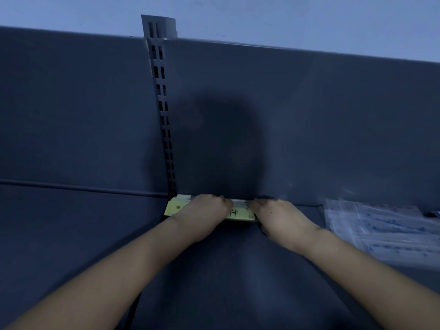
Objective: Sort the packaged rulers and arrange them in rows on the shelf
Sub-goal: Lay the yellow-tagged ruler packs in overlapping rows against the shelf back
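Yellow ruler packs (176, 208) sit at far back of shelf (226, 270), tight vs back panel, just right of slotted upright (164, 120). Left grip (204, 209) & right grip (276, 214) both curl fingers over the stack, prob. squaring it into a row. Clear packs (381, 225) lie at right.

1. Left arm (114, 277): bare, extended from near left toward far centre.
2. Left hand (204, 208): palm down, knuckles up, fingers curled over the far edge of the rulers (240, 213).
3. Right arm (357, 265): bare, extended from near right toward far centre.
4. Right hand (278, 216): palm down, fingers curled over the same far edge; near the left hand, not touching it.
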`<act>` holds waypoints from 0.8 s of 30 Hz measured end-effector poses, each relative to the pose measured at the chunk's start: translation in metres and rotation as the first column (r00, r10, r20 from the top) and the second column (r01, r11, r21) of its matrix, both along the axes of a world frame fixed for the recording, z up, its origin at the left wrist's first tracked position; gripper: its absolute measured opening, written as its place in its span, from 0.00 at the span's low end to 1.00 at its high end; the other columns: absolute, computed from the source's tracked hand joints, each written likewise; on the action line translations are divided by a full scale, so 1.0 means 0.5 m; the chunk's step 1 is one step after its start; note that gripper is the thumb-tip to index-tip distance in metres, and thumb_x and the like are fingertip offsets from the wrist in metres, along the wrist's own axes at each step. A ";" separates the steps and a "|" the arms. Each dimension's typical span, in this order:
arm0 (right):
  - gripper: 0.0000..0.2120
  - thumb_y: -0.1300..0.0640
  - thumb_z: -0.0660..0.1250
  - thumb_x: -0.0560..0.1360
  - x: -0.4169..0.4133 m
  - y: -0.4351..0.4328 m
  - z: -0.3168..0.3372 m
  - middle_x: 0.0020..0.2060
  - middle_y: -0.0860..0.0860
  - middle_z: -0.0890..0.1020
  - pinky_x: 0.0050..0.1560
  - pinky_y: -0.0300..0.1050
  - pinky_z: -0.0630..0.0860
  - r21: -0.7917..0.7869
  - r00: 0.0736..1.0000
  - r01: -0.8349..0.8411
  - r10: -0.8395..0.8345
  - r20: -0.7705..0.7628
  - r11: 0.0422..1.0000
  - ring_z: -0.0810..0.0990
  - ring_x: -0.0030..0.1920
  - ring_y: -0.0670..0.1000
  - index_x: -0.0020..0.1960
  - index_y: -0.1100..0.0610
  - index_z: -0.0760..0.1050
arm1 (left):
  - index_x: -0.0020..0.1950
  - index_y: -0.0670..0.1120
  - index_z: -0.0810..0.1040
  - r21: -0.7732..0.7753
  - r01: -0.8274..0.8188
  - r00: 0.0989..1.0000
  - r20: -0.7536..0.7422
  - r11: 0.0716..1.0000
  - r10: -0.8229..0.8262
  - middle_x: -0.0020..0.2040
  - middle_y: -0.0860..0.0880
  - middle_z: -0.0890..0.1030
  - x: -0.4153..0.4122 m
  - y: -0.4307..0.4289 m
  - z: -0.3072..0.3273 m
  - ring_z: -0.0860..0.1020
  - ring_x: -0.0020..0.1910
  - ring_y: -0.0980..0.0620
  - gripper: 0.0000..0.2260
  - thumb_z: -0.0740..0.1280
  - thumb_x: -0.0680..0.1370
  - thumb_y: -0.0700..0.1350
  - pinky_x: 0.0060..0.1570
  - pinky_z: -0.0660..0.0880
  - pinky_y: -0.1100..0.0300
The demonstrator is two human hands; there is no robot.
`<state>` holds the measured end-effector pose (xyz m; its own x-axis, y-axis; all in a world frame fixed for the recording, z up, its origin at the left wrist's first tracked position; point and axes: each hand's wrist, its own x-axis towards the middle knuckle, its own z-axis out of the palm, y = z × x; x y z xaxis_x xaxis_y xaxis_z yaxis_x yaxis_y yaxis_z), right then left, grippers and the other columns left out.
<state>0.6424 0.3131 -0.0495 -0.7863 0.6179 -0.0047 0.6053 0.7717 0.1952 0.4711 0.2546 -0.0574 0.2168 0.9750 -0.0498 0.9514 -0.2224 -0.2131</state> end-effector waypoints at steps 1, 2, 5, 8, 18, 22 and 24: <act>0.17 0.66 0.65 0.70 -0.001 -0.004 -0.004 0.51 0.54 0.78 0.39 0.45 0.70 0.048 1.000 -0.019 0.018 0.015 0.999 0.79 0.49 0.55 0.58 0.60 0.71 | 0.63 0.41 0.67 -0.026 -0.015 0.999 0.029 1.000 0.016 0.59 0.42 0.74 0.000 -0.002 0.001 0.76 0.55 0.42 0.16 0.58 0.75 0.33 0.51 0.73 0.51; 0.20 0.67 0.70 0.64 -0.002 -0.013 -0.004 0.48 0.55 0.79 0.36 0.43 0.71 0.076 0.999 -0.004 0.001 0.042 0.997 0.80 0.46 0.55 0.56 0.61 0.73 | 0.64 0.40 0.67 -0.055 -0.026 0.998 0.064 0.998 0.029 0.61 0.41 0.73 0.000 -0.005 0.003 0.75 0.57 0.42 0.16 0.58 0.75 0.35 0.56 0.72 0.51; 0.26 0.70 0.67 0.67 -0.007 -0.022 -0.009 0.59 0.58 0.76 0.51 0.45 0.74 0.067 0.999 -0.002 0.000 0.039 0.998 0.77 0.58 0.56 0.65 0.64 0.67 | 0.71 0.39 0.60 -0.136 -0.039 0.988 0.143 0.990 0.059 0.73 0.40 0.61 -0.006 -0.020 0.000 0.63 0.71 0.43 0.23 0.59 0.77 0.40 0.71 0.58 0.52; 0.25 0.65 0.59 0.75 -0.001 -0.021 -0.003 0.70 0.57 0.66 0.64 0.45 0.66 -0.006 0.995 -0.017 0.018 0.098 1.000 0.67 0.68 0.54 0.71 0.60 0.59 | 0.75 0.40 0.54 -0.164 -0.054 0.981 0.177 0.985 0.083 0.77 0.40 0.51 -0.009 -0.034 -0.002 0.52 0.76 0.45 0.26 0.57 0.78 0.40 0.74 0.53 0.53; 0.30 0.69 0.56 0.76 0.002 -0.035 0.008 0.75 0.62 0.52 0.72 0.41 0.50 -0.036 0.984 -0.030 0.035 0.173 0.999 0.56 0.75 0.56 0.75 0.64 0.47 | 0.75 0.34 0.49 -0.012 -0.079 0.994 -0.081 0.997 0.078 0.75 0.33 0.53 0.018 -0.033 -0.021 0.58 0.74 0.38 0.29 0.58 0.76 0.31 0.71 0.62 0.49; 0.33 0.73 0.57 0.74 0.001 -0.045 0.005 0.75 0.63 0.51 0.73 0.42 0.48 -0.036 0.993 -0.011 0.015 0.115 0.999 0.55 0.75 0.57 0.75 0.65 0.46 | 0.67 0.30 0.67 0.076 -0.156 0.984 -0.072 0.985 0.161 0.67 0.31 0.70 0.032 -0.041 -0.029 0.72 0.66 0.40 0.27 0.70 0.71 0.36 0.61 0.73 0.52; 0.33 0.72 0.56 0.74 -0.001 -0.049 -0.002 0.75 0.63 0.51 0.73 0.42 0.47 -0.039 0.995 0.000 0.004 0.098 0.999 0.55 0.75 0.57 0.75 0.65 0.46 | 0.60 0.30 0.74 0.112 -0.199 0.977 -0.054 0.974 0.206 0.58 0.32 0.78 0.039 -0.049 -0.013 0.79 0.58 0.42 0.26 0.75 0.66 0.40 0.55 0.77 0.55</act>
<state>0.6421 0.2886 -0.0504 -0.7819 0.6144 -0.1059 0.5834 0.7809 0.2234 0.4908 0.2299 -0.0639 0.0142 0.9987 0.0482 0.9577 0.0003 -0.2877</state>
